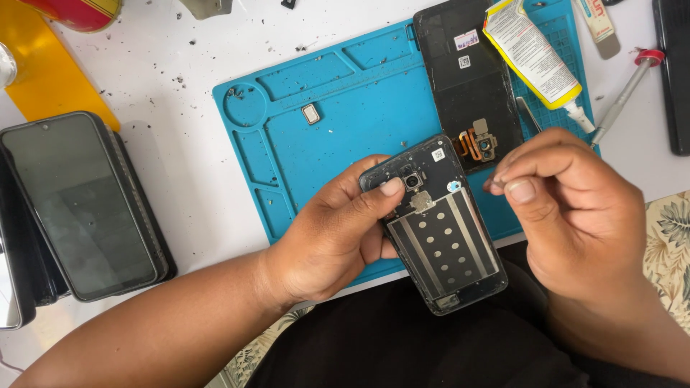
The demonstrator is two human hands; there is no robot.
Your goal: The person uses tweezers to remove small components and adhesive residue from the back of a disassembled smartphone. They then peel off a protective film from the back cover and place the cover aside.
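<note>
**Occluded and cropped items, head view**

From my remote position I cannot identify what the right hand (pixel 575 208) pinches; the item between its fingertips is too small to resolve. The left hand (pixel 338 230) covers the left edge of the opened phone frame (pixel 442 237). The glue tube (pixel 535 54) hides part of the black back panel (pixel 467 79), and the top edge crops the tube's end. A red container (pixel 75 11) is cut off at the top. A dark device (pixel 672 72) is cropped by the right edge. The stack beneath the phone (pixel 79 205) runs off the left edge.
</note>
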